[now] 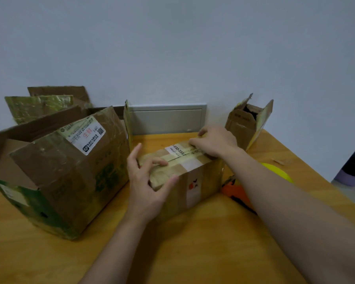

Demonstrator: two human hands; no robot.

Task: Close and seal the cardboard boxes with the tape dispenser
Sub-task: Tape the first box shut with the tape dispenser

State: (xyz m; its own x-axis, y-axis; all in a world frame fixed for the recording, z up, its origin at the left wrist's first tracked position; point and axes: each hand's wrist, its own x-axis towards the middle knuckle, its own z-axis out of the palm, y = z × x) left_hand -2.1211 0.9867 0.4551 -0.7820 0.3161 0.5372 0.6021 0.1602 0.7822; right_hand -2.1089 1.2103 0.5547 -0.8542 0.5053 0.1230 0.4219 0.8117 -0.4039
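A small cardboard box (191, 181) lies at the table's middle with its top flaps folded down and old tape across them. My left hand (147, 181) holds its near left corner, thumb on the front face and fingers on the top. My right hand (213, 143) presses flat on the far end of the top flaps. An orange tape dispenser (235, 190) lies on the table just right of the box, mostly hidden behind my right forearm, with a yellow part (278, 171) beyond the arm.
A large open box (66, 173) with raised flaps stands to the left, touching distance from the small box. A narrow open box (248, 124) stands at the back right. The wooden table (193, 242) ends at the right; a white wall is behind.
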